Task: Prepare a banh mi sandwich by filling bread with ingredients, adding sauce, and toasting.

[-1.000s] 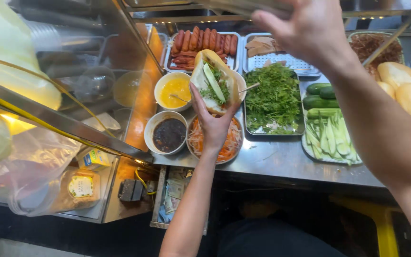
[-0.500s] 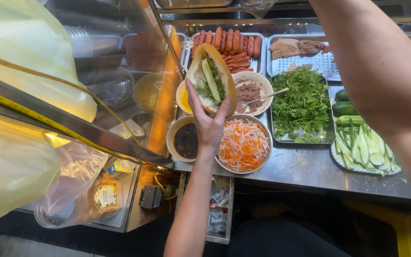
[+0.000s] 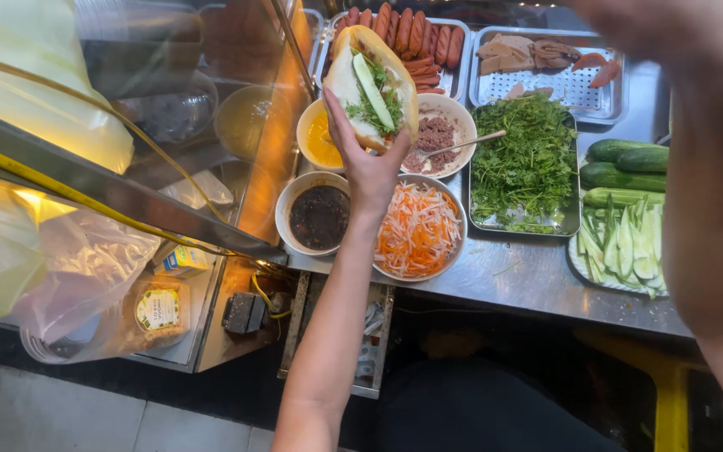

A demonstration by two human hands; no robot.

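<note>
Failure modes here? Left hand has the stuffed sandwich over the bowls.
1. The split-open sandwich is tilted in the left hand; its cucumber slice and herbs could slide into the dark sauce bowl or the carrot bowl below.
2. The right arm crosses above the cucumber plate; the right hand is out of view, so it may knock something.

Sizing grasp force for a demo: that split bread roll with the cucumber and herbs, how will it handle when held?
The filled roll probably crushes easily, so the left hand cradles it from below. Open along its top, it would likely spill cucumber and herbs if tipped. It looks light for its size.
</note>
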